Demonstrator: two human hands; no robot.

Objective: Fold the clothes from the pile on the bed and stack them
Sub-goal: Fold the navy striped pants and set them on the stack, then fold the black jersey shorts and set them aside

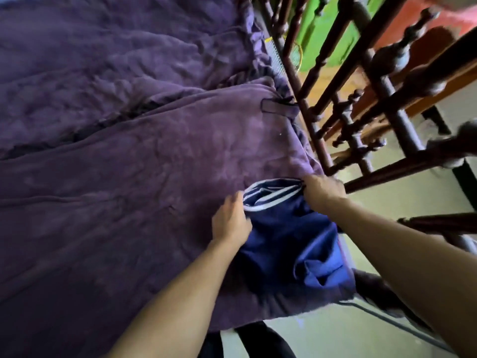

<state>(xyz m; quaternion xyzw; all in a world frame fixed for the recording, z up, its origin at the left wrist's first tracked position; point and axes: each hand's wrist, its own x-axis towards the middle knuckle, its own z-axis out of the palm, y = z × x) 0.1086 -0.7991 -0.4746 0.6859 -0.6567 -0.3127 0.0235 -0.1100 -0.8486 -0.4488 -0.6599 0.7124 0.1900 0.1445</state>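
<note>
A navy blue garment (286, 239) with white stripes along its far edge lies on the near right corner of the purple bed cover (129, 177). My left hand (231, 220) grips the garment's left edge near the striped band. At the band's right end, my right hand (324, 193) is closed on the cloth. The garment's lower part is bunched and hangs toward the bed's edge. No pile or stack of clothes shows in this view.
A dark turned-wood bed rail (343, 117) runs along the right side of the bed. Beyond it are a pale floor (402, 197) and a green wall (320, 29). A small purple strap (278, 108) lies on the cover near the rail.
</note>
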